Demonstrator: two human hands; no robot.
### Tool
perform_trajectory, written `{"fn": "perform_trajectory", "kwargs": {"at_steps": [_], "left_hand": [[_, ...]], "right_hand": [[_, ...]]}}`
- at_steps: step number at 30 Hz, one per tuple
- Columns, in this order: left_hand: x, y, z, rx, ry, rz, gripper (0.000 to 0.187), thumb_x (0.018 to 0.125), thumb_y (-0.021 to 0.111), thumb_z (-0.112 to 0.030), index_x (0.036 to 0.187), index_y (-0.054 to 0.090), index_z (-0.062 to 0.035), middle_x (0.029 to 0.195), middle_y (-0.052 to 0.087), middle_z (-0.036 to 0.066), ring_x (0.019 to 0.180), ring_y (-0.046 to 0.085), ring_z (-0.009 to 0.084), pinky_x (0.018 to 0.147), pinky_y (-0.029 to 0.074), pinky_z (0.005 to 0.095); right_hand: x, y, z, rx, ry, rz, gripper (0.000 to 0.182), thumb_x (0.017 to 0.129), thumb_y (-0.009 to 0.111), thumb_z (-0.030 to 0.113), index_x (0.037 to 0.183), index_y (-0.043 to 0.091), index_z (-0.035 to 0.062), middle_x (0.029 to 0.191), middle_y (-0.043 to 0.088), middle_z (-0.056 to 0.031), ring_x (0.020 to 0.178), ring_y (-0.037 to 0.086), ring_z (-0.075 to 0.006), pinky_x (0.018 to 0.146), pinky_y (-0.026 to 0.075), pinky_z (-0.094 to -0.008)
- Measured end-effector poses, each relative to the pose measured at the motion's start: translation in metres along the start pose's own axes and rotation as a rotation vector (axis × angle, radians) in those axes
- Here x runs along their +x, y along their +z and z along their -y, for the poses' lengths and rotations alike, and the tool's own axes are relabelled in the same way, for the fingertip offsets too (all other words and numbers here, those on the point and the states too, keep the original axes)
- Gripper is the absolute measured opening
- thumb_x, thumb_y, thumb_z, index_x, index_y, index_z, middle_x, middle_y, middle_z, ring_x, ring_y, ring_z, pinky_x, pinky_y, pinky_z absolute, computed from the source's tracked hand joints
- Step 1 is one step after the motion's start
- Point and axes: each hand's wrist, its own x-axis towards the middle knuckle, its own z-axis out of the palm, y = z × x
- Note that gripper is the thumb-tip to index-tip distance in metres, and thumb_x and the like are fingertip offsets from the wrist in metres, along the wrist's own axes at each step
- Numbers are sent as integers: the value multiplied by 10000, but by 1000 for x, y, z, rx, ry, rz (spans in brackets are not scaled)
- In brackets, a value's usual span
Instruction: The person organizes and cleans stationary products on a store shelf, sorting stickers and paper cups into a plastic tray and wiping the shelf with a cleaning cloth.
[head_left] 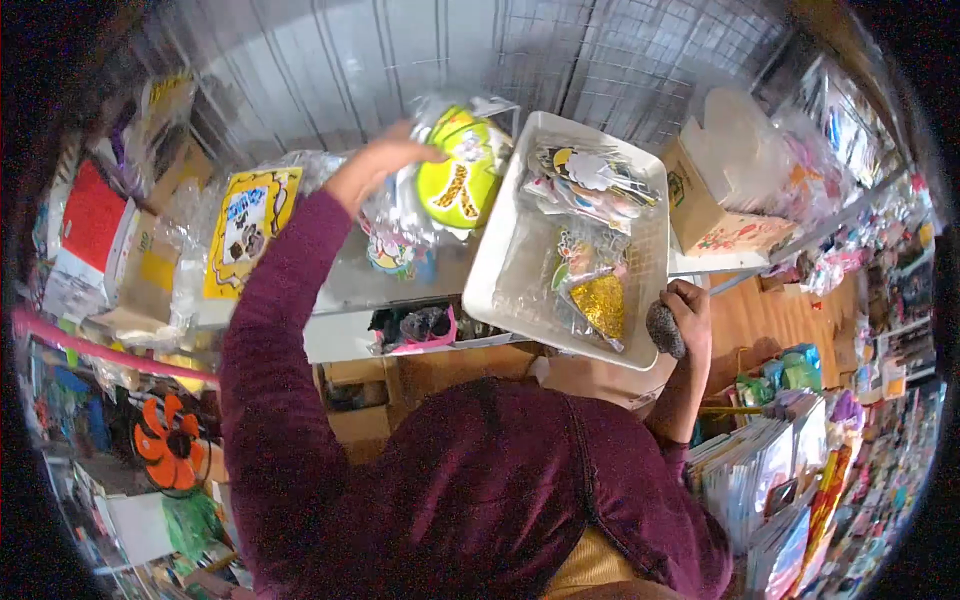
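My left hand point(388, 160), a little blurred, is closed on the edge of a yellow-green decoration in a clear plastic packet point(462, 170). That packet is beside the left rim of a white plastic basket point(490, 262). Inside the basket lie packaged cut-outs point(592, 178) and a gold glitter piece in clear wrap point(600, 305). Near the basket's lower right corner, my right hand point(688, 312) has its fingers curled around a dark grey, speckled, rounded object point(664, 330). What that object is, I cannot make out.
A yellow-framed packaged picture point(252, 232) lies on the left of the shelf. Cardboard boxes stand at the left and at the right point(715, 200). Wire mesh point(640, 70) rises behind. An orange fan point(168, 440) is low left; stacked flat packets point(760, 465) are low right.
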Motion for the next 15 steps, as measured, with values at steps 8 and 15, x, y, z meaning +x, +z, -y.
{"fn": "perform_trajectory", "kwargs": {"at_steps": [8,15], "left_hand": [[-56,-25,24,-365,81,-428,561,656,712,-98,1142,464,33,1029,578,150,902,578,240,801,446,312],[-105,-5,-46,-664,257,-540,422,770,623,-139,1144,495,8,1113,551,105,985,543,191,868,409,316]], "right_hand": [[1,-2,6,-214,-44,-24,219,694,579,152,691,550,-66,566,530,-108,564,469,-114,532,388,-301],[-2,0,4,-136,-46,-29,188,714,563,120,686,546,-66,584,524,-57,580,473,-95,546,393,-279]]}}
